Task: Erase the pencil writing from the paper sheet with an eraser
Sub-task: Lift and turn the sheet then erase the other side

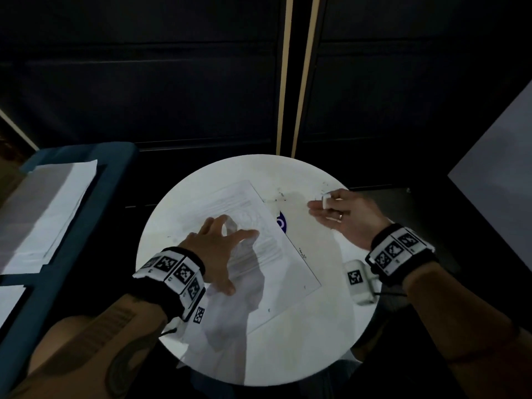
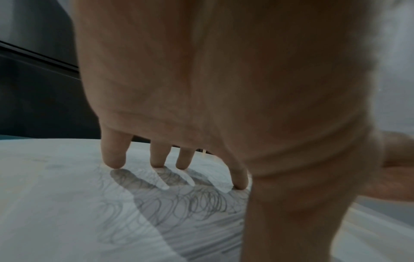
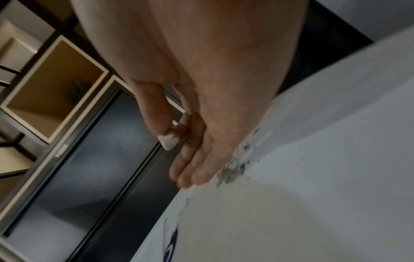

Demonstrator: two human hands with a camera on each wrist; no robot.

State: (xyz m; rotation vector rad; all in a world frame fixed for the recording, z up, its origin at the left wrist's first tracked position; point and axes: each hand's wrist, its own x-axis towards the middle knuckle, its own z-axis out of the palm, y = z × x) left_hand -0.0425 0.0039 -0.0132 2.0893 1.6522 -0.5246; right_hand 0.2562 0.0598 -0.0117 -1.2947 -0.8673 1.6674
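The left hand (image 1: 214, 249) presses spread fingertips (image 2: 116, 164) on the sheet (image 1: 288, 272) (loops of pencil (image 2: 201, 200) beneath). Right of the sheet, the right hand (image 1: 345, 214) pinches the eraser (image 1: 326, 200) with thumb and forefinger, other fingers straight.

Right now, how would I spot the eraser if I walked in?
Find the round white table. At its far right edge, off the paper sheet, the right hand pinches the eraser: a small white block, the only held thing.
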